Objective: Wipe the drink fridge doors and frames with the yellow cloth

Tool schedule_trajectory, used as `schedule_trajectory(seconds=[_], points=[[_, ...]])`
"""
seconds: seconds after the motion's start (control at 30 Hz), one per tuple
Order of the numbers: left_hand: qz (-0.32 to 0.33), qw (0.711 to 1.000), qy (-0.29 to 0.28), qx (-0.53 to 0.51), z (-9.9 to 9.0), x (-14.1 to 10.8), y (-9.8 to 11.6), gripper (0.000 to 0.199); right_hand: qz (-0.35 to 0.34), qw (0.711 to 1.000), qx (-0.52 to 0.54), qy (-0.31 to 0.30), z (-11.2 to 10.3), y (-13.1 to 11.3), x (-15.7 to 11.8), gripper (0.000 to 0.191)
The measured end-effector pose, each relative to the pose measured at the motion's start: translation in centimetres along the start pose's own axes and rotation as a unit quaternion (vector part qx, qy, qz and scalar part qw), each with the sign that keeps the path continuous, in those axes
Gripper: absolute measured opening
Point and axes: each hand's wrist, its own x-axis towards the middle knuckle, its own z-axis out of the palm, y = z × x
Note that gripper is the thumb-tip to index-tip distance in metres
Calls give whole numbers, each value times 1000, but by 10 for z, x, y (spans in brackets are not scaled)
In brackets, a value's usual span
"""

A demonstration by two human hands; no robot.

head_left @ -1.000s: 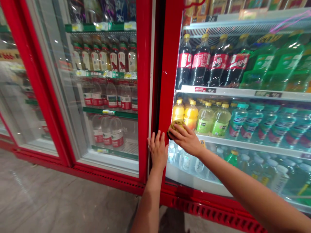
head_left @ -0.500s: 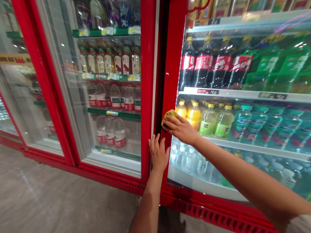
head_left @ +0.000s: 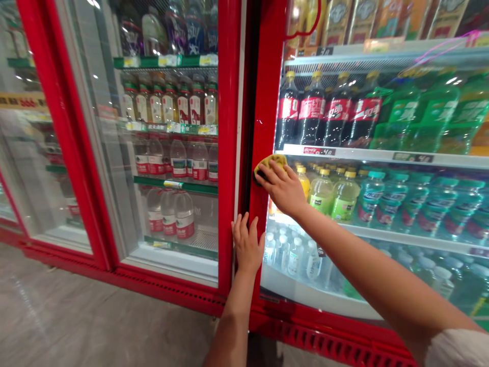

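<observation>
My right hand (head_left: 284,188) presses a yellow cloth (head_left: 278,160) against the red frame (head_left: 266,102) of the right-hand fridge, near the frame's outer edge. Something dark shows under the cloth's left side. Lower down, my left hand (head_left: 248,244) rests at the dark gap between the two fridges, fingers spread and pointing up, with nothing in it. The glass beside the cloth shows lit shelves with cola bottles (head_left: 337,114) and yellow-capped green drinks (head_left: 345,198).
Another red-framed fridge (head_left: 228,153) stands on the left, its shelves holding several red-labelled water bottles (head_left: 184,216). A red vented base (head_left: 313,339) runs along the bottom right. Grey floor (head_left: 114,321) lies below. A red loop (head_left: 318,23) hangs at the upper right door.
My right hand and the yellow cloth have moved up along the red frame. My left hand stays about where it was. The view has shifted slightly.
</observation>
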Motion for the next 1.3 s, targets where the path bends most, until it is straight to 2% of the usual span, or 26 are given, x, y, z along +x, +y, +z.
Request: schedule_trajectory(seconds=[0.1,0.17,0.23,0.3,0.4,0.5,0.6,0.67,0.77,0.83,0.9,0.97,1.07,1.17,1.3], points=[[4,1000,6,-10,-1,5,3,46,45,999,-5,23,2,-9,-25,45],[-2,1000,10,-15,0,8,5,48,22,1000,-9,18,5,-16,-38,45],[-11,1000,12,-19,2,9,10,49,-18,1000,-13,10,6,-15,-39,44],[-11,1000,11,-19,5,9,15,49,-19,1000,-17,12,4,-5,-30,44],[4,1000,10,-17,9,8,24,50,66,997,-24,36,-3,11,-23,46],[12,1000,14,-25,8,13,31,50,129,990,-33,52,-5,5,-41,49],[9,999,24,-42,3,25,36,50,93,994,-35,34,-1,-13,-58,48],[-5,997,41,-60,0,36,38,52,47,998,-35,21,1,-15,-55,44],[-18,995,58,-79,-1,57,40,57,37,998,-44,29,-7,6,-38,40],[0,996,49,-74,1,70,42,59,73,995,-47,43,-17,25,-35,41],[38,997,26,-61,4,80,45,60,122,990,-52,55,-25,34,-46,44],[79,996,-4,-44,6,87,49,62,150,985,-63,61,-28,32,-65,45],[108,994,-29,-17,8,93,57,62,103,991,-68,57,-23,18,-83,43],[100,995,-24,0,10,98,67,60,49,997,-51,43,-18,23,-71,43],[91,996,-8,-1,18,108,77,62,106,991,-61,58,-35,64,-47,44]])
